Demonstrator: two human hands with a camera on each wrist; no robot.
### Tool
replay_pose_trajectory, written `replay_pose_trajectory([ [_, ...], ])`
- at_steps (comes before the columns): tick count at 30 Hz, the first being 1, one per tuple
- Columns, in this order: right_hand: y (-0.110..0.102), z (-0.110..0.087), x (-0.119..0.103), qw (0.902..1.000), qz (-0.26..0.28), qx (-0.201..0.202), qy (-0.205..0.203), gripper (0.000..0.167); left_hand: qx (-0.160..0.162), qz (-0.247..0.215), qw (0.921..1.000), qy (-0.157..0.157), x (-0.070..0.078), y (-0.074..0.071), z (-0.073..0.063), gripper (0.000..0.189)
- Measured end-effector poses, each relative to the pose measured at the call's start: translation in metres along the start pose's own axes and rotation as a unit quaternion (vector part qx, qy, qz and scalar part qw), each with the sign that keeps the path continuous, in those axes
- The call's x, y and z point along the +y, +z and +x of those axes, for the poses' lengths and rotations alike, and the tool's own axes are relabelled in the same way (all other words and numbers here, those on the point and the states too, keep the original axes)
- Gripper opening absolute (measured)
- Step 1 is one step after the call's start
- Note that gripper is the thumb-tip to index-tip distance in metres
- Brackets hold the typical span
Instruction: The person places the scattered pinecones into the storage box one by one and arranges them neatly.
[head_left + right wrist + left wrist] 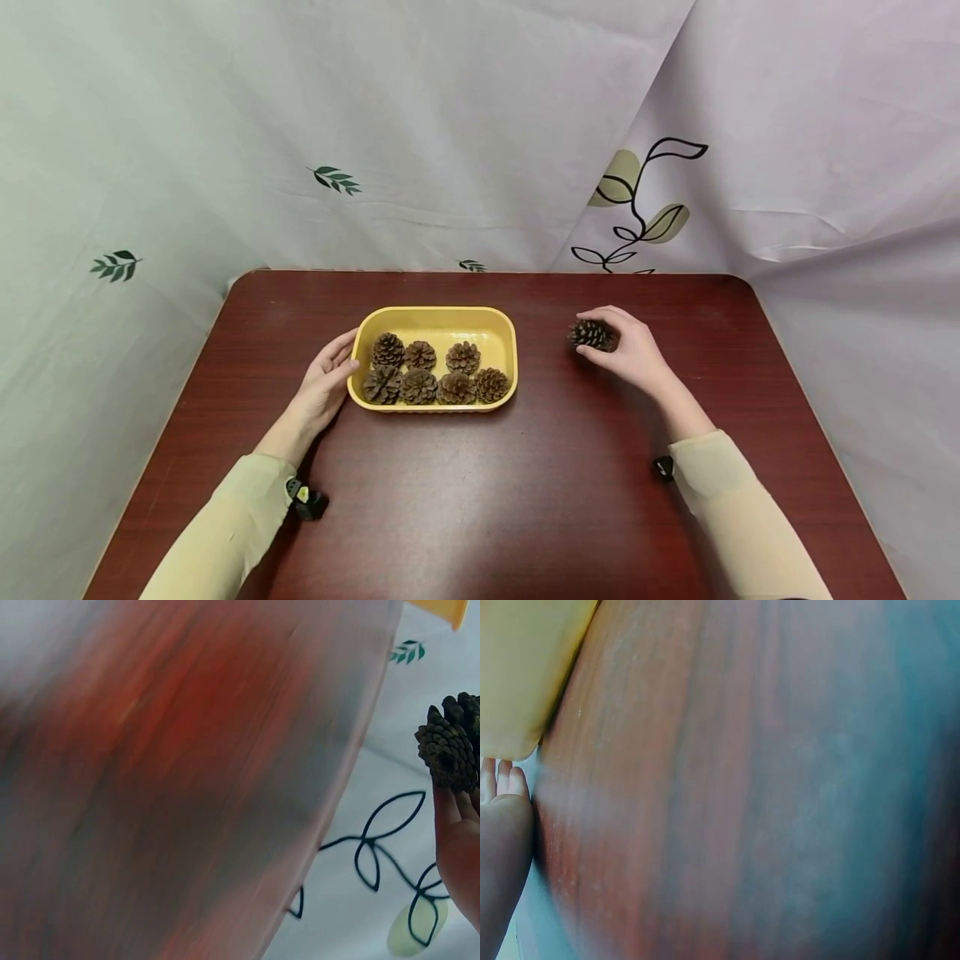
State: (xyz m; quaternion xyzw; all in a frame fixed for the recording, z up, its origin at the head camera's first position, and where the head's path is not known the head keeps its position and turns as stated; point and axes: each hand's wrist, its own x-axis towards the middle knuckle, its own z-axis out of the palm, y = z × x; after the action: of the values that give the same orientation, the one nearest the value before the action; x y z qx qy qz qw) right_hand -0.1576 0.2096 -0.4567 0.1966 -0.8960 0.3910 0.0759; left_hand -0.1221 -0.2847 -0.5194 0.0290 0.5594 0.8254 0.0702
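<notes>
A yellow rectangular tray [432, 315] on the table holds several brown pine cones [418, 387], lying in two rough rows. My left hand [327, 385] grips the tray's left end, thumb at the rim and fingers along the outer wall. In the left wrist view, fingertips [505, 766] meet the tray's wall [525, 682]. Right of the tray, my right hand [626, 346] holds one pine cone [587, 334] between thumb and fingers. The right wrist view shows this pine cone [448, 746] at the fingertips, partly cut off by the frame edge.
The dark red-brown wooden table [480, 500] has rounded far corners. Behind and beside it hangs a pale cloth [450, 108] with printed leaves. A small black device [306, 500] is strapped at the left wrist, another [663, 468] at the right.
</notes>
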Motion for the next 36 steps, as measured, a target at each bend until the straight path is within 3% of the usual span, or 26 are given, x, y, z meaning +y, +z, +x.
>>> replay_pose_trajectory([
  [16, 0.036, 0.026, -0.033, 0.9965, 0.078, -0.009, -0.029, 0.048, -0.004, 0.001, 1.0000, -0.001, 0.000, -0.002, -0.001, 0.051],
  [23, 0.051, 0.035, -0.048, 0.9909, 0.129, -0.020, -0.032, 0.045, -0.004, -0.004, 1.0000, -0.004, 0.001, -0.001, -0.001, 0.052],
  [36, 0.075, 0.046, -0.066, 0.9830, 0.176, -0.045, -0.028, 0.046, -0.002, 0.002, 1.0000, -0.005, 0.001, -0.001, 0.000, 0.051],
])
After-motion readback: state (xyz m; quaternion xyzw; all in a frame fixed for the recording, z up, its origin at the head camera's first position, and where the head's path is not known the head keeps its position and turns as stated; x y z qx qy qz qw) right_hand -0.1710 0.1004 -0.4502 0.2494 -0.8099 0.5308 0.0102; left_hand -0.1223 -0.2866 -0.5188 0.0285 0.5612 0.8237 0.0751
